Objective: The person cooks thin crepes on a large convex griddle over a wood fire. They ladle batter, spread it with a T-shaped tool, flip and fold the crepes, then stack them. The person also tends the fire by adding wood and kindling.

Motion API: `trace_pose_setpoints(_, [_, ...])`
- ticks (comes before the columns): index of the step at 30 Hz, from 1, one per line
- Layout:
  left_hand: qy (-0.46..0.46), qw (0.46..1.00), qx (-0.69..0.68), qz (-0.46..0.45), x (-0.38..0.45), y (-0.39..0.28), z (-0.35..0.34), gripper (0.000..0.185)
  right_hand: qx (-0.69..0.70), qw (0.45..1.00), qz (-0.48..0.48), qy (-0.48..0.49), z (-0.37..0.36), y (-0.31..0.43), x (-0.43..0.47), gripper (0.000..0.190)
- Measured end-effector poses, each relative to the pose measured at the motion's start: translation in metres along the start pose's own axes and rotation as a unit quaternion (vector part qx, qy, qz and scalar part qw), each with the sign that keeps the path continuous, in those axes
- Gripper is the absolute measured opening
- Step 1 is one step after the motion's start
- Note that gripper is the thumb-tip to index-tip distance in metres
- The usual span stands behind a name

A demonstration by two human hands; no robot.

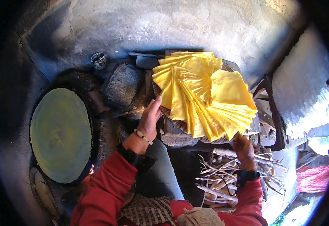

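Note:
A round woven tray point(181, 126) lies before me, mostly hidden under folded yellow flatbread sheets point(192, 93) fanned in overlapping layers. My left hand point(150, 120) holds the tray's left rim, its fingers pointing up along the edge. At the near right rim, my right hand point(243, 149) grips the tray edge beside the lowest folds; its fingertips are partly hidden. To the left, a large round griddle point(90, 161) carries a thin greenish-yellow layer of batter point(60, 135) spread almost to its edge.
Flames point(91, 170) show under the griddle's near right edge. A dark cup point(99, 61) and a grey fibrous pad point(124, 84) sit between griddle and tray. Firewood and corncobs point(221, 183) are piled below the tray. A wooden chair frame point(274, 113) stands at right.

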State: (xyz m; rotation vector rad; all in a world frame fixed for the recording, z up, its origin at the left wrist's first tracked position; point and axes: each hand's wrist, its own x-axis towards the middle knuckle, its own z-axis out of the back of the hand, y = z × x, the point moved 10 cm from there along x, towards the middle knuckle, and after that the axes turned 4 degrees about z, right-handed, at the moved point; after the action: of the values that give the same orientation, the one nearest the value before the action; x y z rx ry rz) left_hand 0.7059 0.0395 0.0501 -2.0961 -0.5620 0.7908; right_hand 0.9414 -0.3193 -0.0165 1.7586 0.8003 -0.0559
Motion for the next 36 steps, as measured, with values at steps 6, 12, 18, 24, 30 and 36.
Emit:
trace_pose_setpoints(6, [0.012, 1.0, 0.004, 0.005, 0.022, -0.032, 0.009, 0.08, 0.031, 0.999, 0.006, -0.007, -0.034, -0.037, -0.054, 0.014])
trace_pose_setpoints(12, [0.044, 0.996, 0.072, -0.016, 0.076, -0.063, -0.006, 0.116, 0.068, 0.997, -0.038, 0.005, -0.101, -0.073, -0.091, 0.012])
trace_pose_setpoints(18, [0.157, 0.985, 0.065, -0.038, 0.141, -0.061, -0.016, 0.081, 0.046, 0.998, -0.025, -0.019, -0.135, -0.091, -0.087, 0.019])
trace_pose_setpoints(24, [-0.102, 0.899, 0.324, -0.278, 0.104, -0.078, 0.026, 0.048, -0.026, 0.995, 0.058, -0.074, -0.115, -0.092, -0.082, 0.023])
trace_pose_setpoints(30, [-0.059, 0.702, 0.439, -0.558, -0.079, -0.113, 0.089, 0.023, -0.126, 0.963, -0.104, 0.212, -0.17, -0.128, -0.114, 0.025])
trace_pose_setpoints(36, [-0.181, 0.953, 0.186, -0.158, -0.162, -0.133, 0.324, 0.018, -0.342, 0.895, 0.108, 0.267, -0.278, -0.108, -0.151, 0.014])
